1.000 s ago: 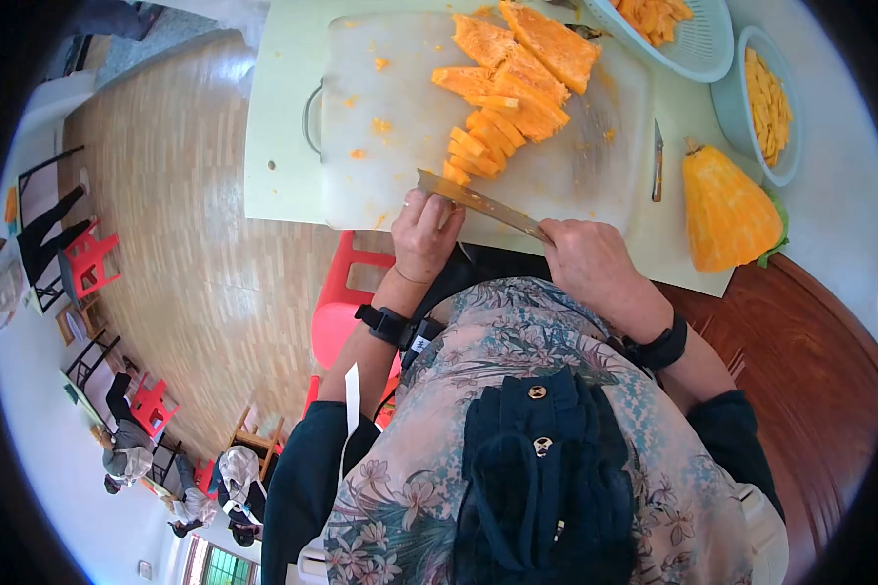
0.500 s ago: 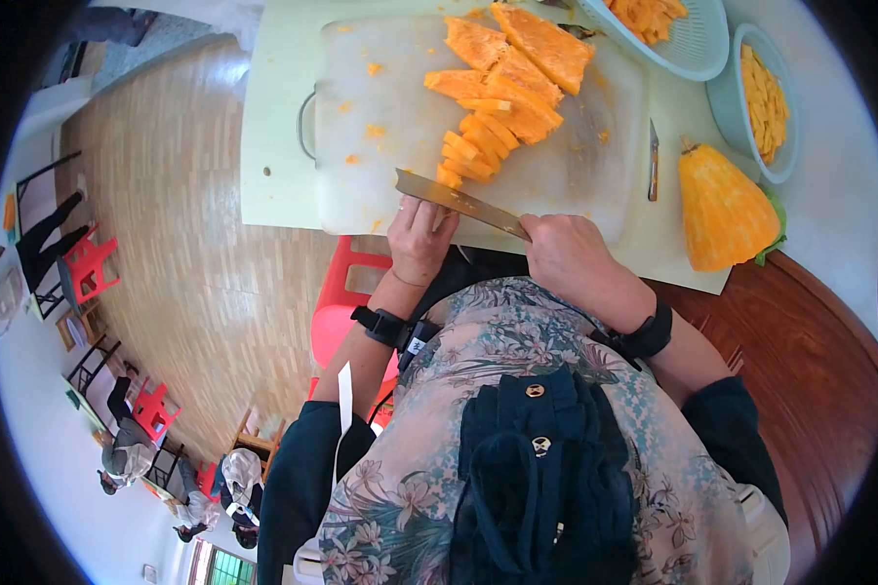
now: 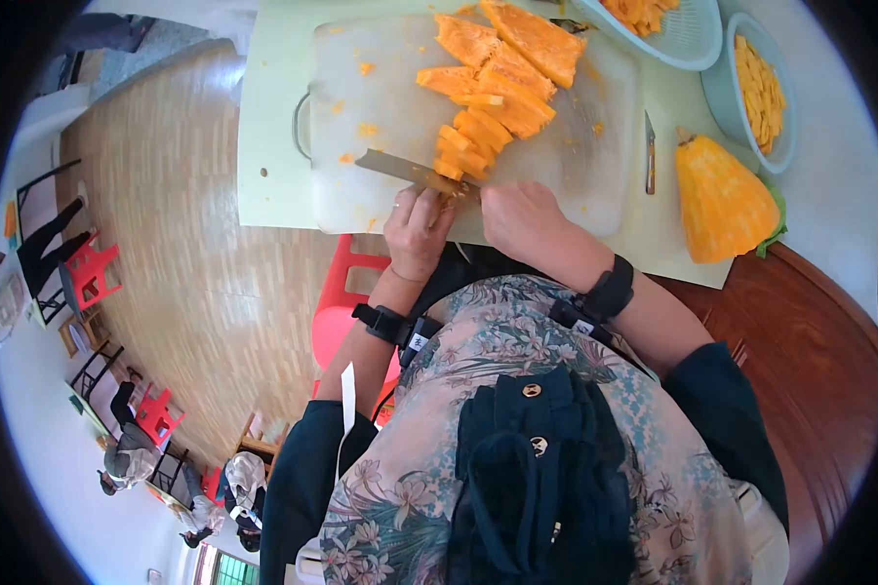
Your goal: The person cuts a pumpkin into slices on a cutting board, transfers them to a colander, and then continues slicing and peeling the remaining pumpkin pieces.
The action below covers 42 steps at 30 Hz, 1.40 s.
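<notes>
A white cutting board [image 3: 380, 78] carries orange squash wedges [image 3: 502, 49] and a row of cut slices [image 3: 468, 141]. My right hand [image 3: 522, 219] grips the handle of a large knife [image 3: 400, 171], whose blade lies low across the board's near edge, beside the slices. My left hand [image 3: 418, 232] rests at the board's near edge with its fingertips touching the blade. Whether the left hand holds anything is hidden.
A peeled squash half [image 3: 717, 200] lies on the right of the pale green table [image 3: 263, 146]. A small knife [image 3: 649, 151] lies beside the board. Two pale bowls [image 3: 766, 88] with cut squash stand at the far right. A red stool [image 3: 346, 292] is below.
My right hand and the knife have slid left along the board's near edge, the blade tip now further left. My left hand stayed against the blade.
</notes>
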Each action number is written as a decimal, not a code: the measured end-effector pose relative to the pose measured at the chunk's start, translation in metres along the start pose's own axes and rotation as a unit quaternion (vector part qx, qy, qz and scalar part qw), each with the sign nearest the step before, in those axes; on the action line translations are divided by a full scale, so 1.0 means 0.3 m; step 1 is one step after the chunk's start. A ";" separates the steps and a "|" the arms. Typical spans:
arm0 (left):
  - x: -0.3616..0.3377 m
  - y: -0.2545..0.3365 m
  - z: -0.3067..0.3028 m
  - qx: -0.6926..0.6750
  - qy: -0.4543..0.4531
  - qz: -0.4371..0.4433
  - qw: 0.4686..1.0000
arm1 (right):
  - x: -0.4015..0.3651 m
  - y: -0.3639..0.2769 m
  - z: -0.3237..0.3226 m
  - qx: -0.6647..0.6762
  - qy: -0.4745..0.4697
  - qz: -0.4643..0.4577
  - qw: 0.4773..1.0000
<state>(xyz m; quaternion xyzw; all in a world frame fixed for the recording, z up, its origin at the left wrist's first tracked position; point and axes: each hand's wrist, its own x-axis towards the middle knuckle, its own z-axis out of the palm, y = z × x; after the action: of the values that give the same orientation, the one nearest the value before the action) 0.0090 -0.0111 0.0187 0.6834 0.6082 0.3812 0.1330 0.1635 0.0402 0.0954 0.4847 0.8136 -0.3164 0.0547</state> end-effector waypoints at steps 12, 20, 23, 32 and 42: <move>-0.009 -0.001 -0.039 -0.070 -0.001 -0.032 0.997 | -0.023 0.032 -0.062 0.053 -0.035 0.059 0.996; -0.027 -0.008 -0.040 -0.030 -0.005 0.024 0.999 | -0.184 0.025 -0.073 0.028 -0.015 0.030 0.999; -0.028 -0.007 -0.030 -0.032 -0.006 0.021 0.999 | -0.187 0.036 -0.055 0.000 -0.023 0.041 0.999; -0.035 -0.010 -0.010 0.006 0.008 0.006 1.000 | -0.169 0.030 -0.051 0.006 -0.023 0.034 0.999; -0.011 -0.002 -0.007 0.001 0.006 0.039 0.999 | -0.009 -0.002 -0.015 -0.004 -0.035 -0.001 0.999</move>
<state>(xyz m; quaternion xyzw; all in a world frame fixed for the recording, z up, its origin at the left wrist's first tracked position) 0.0071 -0.0146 0.0185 0.7046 0.5821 0.3895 0.1140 0.1654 0.0405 0.1005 0.4722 0.8128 -0.3303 0.0851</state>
